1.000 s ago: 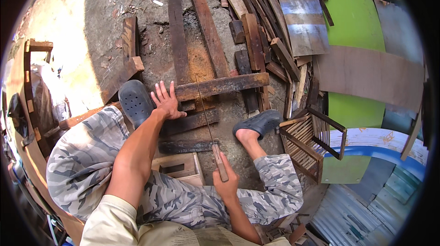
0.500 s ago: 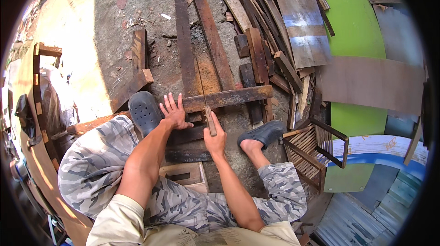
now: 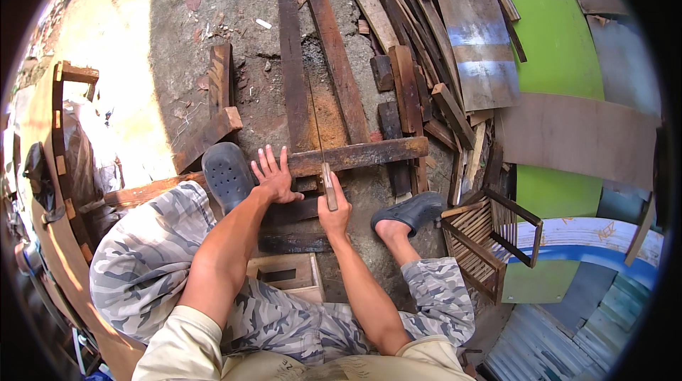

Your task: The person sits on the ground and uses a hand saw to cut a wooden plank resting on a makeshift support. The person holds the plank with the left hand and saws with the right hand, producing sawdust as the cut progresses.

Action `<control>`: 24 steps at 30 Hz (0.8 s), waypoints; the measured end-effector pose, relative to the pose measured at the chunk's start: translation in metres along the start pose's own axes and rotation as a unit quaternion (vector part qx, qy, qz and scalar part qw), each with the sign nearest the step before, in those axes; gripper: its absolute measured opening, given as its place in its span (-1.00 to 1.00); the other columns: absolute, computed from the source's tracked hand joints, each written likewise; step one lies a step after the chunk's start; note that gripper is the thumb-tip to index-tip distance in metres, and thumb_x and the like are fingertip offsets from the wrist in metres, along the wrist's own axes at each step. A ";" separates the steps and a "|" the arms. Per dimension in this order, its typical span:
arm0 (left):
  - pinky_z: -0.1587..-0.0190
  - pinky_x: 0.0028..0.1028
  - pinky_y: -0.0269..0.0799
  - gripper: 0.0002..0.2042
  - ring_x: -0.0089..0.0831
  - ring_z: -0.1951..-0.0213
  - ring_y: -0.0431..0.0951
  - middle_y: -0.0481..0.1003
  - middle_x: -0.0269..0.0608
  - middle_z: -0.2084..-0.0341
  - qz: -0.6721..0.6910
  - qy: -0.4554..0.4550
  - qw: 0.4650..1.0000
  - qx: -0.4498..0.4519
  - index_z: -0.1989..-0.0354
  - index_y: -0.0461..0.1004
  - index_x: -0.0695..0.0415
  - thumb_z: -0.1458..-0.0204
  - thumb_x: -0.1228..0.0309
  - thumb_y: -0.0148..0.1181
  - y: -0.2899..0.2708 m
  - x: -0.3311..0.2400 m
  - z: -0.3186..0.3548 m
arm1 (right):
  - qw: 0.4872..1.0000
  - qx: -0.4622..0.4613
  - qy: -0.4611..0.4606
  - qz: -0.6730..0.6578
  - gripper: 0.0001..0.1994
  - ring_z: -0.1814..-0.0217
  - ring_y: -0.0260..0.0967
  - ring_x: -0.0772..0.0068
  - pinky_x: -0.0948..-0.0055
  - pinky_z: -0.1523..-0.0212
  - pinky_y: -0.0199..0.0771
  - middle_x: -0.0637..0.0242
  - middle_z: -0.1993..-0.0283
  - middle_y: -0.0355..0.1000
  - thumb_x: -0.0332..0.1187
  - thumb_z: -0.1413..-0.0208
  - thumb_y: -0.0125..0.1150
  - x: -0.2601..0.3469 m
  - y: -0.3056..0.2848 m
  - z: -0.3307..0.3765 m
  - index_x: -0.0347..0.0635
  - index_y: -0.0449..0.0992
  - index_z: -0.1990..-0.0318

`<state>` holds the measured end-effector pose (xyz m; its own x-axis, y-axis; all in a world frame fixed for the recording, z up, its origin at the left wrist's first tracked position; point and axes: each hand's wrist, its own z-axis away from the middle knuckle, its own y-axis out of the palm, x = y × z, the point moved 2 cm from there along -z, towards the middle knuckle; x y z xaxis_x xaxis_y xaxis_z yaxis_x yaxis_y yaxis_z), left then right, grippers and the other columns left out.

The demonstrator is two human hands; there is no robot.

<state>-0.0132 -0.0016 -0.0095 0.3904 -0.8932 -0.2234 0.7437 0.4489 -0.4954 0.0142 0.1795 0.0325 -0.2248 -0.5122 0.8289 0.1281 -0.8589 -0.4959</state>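
Observation:
A dark brown wooden beam [image 3: 383, 151] lies crosswise in front of me. My left hand [image 3: 275, 182] rests on its left part, palm down with the fingers spread. In my right hand [image 3: 332, 216] is the wooden handle [image 3: 329, 193] of a handsaw, gripped on the near side of the beam. Its thin blade [image 3: 319, 125] crosses the beam and points away from me; how deep it sits in the wood I cannot tell. Orange-brown sawdust [image 3: 331, 112] lies on the ground beyond the beam, around the blade.
Two long dark planks [image 3: 289, 47] run away from the beam. Stacked timber [image 3: 408, 90] lies to the right, near a small slatted wooden frame [image 3: 490, 235]. My left clog [image 3: 227, 175] is beside the beam's left end, and a wooden box [image 3: 309, 278] sits close to me.
The whole view has shifted slightly. My right hand and the saw appear a little farther forward across the beam. My left hand stays on the beam.

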 end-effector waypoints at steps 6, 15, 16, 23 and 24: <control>-0.35 0.37 -0.68 0.45 0.39 -0.43 -0.76 -0.70 0.45 -0.42 0.002 -0.009 1.000 -0.002 -0.49 -0.66 0.14 0.22 -0.21 0.49 0.007 0.015 0.001 | 0.997 0.047 0.068 -0.011 -0.39 -0.27 0.46 0.15 0.33 -0.15 0.44 -0.06 -0.21 0.48 -0.52 -0.03 0.10 0.040 -0.019 0.026 -0.10 0.39 -0.34; -0.35 0.37 -0.66 0.44 0.39 -0.43 -0.76 -0.70 0.45 -0.42 0.009 -0.022 1.000 0.013 -0.49 -0.68 0.13 0.20 -0.20 0.48 0.002 0.013 0.008 | 0.997 0.048 -0.010 0.052 -0.39 0.32 0.63 0.05 0.32 0.28 0.55 -0.10 0.22 0.59 -0.56 0.00 0.13 0.060 -0.099 0.137 -0.24 0.40 -0.31; -0.35 0.37 -0.66 0.44 0.39 -0.43 -0.76 -0.70 0.45 -0.42 0.006 -0.020 1.000 0.006 -0.48 -0.68 0.13 0.20 -0.20 0.48 0.000 0.014 0.006 | 0.998 0.029 -0.049 0.037 -0.39 0.36 0.61 0.06 0.31 0.31 0.54 -0.09 0.25 0.58 -0.56 0.00 0.13 0.046 -0.084 0.118 -0.21 0.40 -0.31; -0.35 0.39 -0.63 0.50 0.42 -0.43 -0.73 -0.69 0.48 -0.41 -0.005 -0.003 1.000 -0.021 -0.48 -0.67 0.15 0.29 -0.25 0.50 0.006 0.011 -0.010 | 0.997 0.022 -0.037 -0.065 -0.38 0.15 0.62 0.00 0.29 0.16 0.56 -0.16 0.06 0.55 -0.54 -0.04 0.12 -0.006 -0.010 0.008 -0.12 0.37 -0.35; -0.36 0.38 -0.63 0.48 0.40 -0.43 -0.73 -0.69 0.46 -0.42 -0.009 -0.008 1.000 -0.016 -0.48 -0.67 0.14 0.27 -0.23 0.50 0.003 0.011 -0.007 | 0.997 0.019 -0.032 -0.064 -0.37 -0.09 0.57 0.02 0.29 0.00 0.54 -0.15 -0.11 0.50 -0.53 -0.04 0.11 0.009 -0.012 0.011 -0.10 0.36 -0.36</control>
<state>-0.0106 -0.0104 -0.0198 0.3862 -0.9003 -0.2009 0.7331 0.4317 -0.5255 0.0218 0.1855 0.0486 -0.1805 -0.3974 0.8997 0.1397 -0.9158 -0.3765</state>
